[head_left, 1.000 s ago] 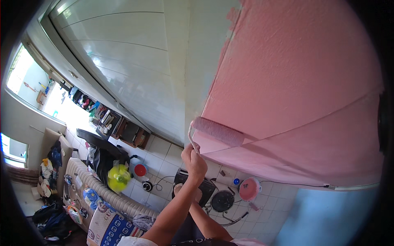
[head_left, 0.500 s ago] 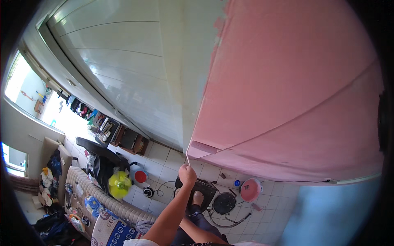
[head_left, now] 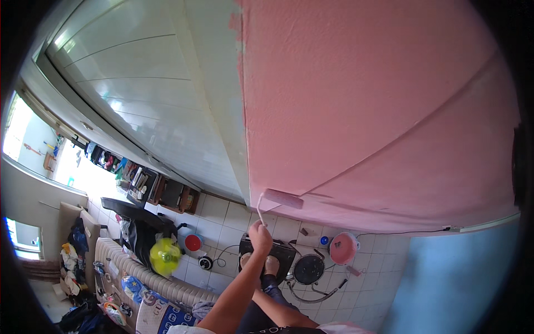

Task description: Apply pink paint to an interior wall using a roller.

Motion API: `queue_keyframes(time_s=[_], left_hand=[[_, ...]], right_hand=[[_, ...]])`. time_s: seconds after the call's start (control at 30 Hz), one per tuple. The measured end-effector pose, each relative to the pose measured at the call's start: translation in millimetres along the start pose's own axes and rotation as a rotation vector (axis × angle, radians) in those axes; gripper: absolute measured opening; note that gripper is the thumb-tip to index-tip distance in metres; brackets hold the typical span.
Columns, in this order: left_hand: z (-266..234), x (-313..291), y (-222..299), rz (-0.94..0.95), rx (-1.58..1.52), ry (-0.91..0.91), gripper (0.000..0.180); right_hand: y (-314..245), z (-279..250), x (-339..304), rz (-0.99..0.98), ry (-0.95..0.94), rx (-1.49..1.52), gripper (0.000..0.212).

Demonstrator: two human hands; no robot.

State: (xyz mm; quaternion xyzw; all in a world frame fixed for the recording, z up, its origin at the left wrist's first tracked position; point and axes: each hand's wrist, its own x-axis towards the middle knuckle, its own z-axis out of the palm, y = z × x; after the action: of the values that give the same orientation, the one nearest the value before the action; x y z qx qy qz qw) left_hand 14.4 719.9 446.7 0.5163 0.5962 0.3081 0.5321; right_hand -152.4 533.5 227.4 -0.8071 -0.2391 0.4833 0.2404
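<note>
My left hand (head_left: 260, 238) is wrapped round the handle end of a paint roller (head_left: 283, 199). Its bent pale frame rises from my fist to a pink-coated roller sleeve, which lies at the lower left part of the pink wall (head_left: 367, 111), close to the corner with the pale panelled surface. Whether the sleeve presses on the wall is hard to tell. My right forearm (head_left: 283, 309) passes behind the left one, which hides the right hand and its fingers.
My feet are on a dark platform (head_left: 286, 253). Beside it are a round black stool (head_left: 308, 269) and a pink paint tub (head_left: 344, 248). At left are a yellow-green fan (head_left: 165, 256), a red bucket (head_left: 192, 242), a black chair (head_left: 136, 231) and a mattress (head_left: 150, 283). A cable crosses the floor.
My left hand and the roller have moved slightly right, and the sleeve now shows farther from the wall's corner. The view has shifted, with more of the pink wall showing.
</note>
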Motion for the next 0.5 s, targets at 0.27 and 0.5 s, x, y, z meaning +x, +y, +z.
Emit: queue_keyframes(time_s=[0.27, 0.5], left_hand=[[16.3, -6.7, 17.1, -0.001, -0.111, 0.021, 0.025], [16.7, -0.8, 50.6, 0.077, -0.484, 0.105, 0.025]], right_hand=[[-48.0, -84.3, -22.3, 0.014, 0.180, -0.091, 0.047], [-112.0, -142.1, -8.5, -0.060, 0.313, 0.007, 0.051]])
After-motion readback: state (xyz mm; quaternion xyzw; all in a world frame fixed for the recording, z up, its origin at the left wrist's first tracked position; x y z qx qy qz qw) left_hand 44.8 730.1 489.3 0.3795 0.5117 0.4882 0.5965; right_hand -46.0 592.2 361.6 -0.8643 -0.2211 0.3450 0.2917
